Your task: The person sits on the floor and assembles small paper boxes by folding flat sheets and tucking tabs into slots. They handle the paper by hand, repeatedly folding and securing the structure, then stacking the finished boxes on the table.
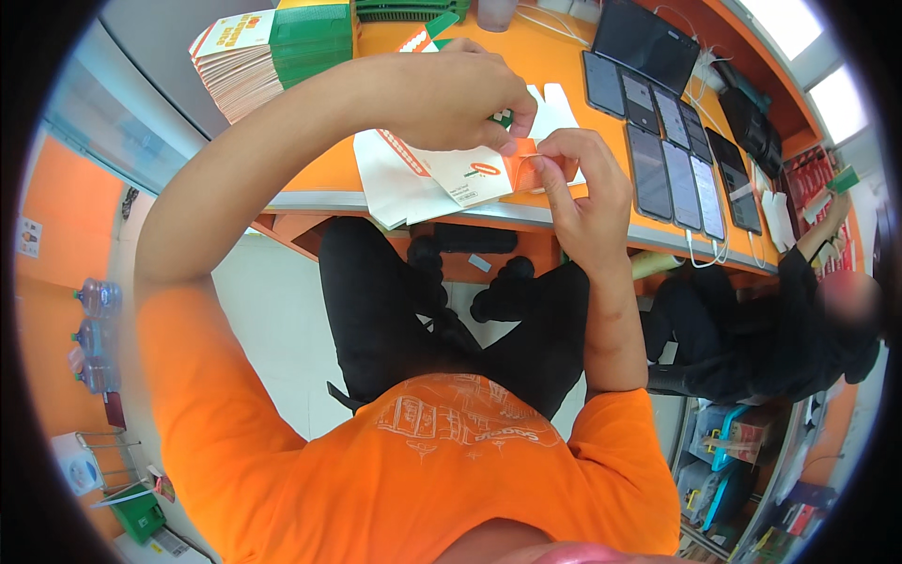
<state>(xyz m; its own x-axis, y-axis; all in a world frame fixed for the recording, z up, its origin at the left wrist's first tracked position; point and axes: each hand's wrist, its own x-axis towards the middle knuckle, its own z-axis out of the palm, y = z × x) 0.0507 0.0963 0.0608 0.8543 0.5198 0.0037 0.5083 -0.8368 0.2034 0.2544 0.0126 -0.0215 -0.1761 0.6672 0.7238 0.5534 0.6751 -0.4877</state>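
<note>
A partly folded paper carton (465, 174), white with orange and green print, lies at the table's front edge in front of me. My left hand (460, 99) reaches over it from the left, its fingers closed on the carton's upper edge by an orange flap (522, 169). From the right, my right hand (587, 188) pinches the same flap between thumb and fingers. White sheet-like panels (390, 193) show under and around the carton; whether they belong to it I cannot tell. Part of the carton is hidden behind my left hand and forearm.
A tall stack of flat cartons (240, 56) stands at the back left of the orange table (554, 70), near a green basket (399, 9). Several phones (648, 169) with charging cables lie to the right, before a dark tablet (644, 42). Farther right sits another person (780, 310).
</note>
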